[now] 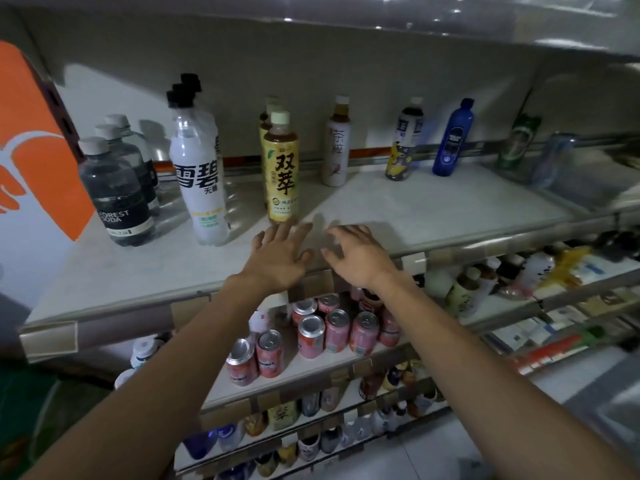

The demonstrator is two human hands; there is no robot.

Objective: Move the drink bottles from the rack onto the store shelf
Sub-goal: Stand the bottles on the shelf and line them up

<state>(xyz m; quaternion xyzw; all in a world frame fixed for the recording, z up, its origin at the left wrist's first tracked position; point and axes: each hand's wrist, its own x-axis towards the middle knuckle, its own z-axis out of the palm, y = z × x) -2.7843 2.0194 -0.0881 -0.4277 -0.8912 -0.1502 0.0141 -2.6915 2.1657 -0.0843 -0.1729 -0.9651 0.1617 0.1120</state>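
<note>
– Hands, entry one: state and place?
– Left hand: fingers straight and spread, holding nothing, over the near edge of the white top shelf board. Right hand: just beside it on the right, fingers loosely curled, also empty.

– Bottles on that board, left to right?
– Three clear plastic soda bottles with dark labels and grey caps, in a file running near to far, at the far left. Next, tall clear bottles in white wrap with black caps, also in file. Then brown tea bottles with yellow labels and pale caps; the nearest one stands upright just beyond the left fingertips. One slim white-labelled tea bottle, further back. One dark bottle with a yellow cartoon label. One blue plastic bottle with a blue cap.

– Other stock?
– Green can and blue can, far right, blurred. Pink drink cans with silver tops, clustered on the shelf below the hands. Orange-and-white side panel at the left end.
</note>
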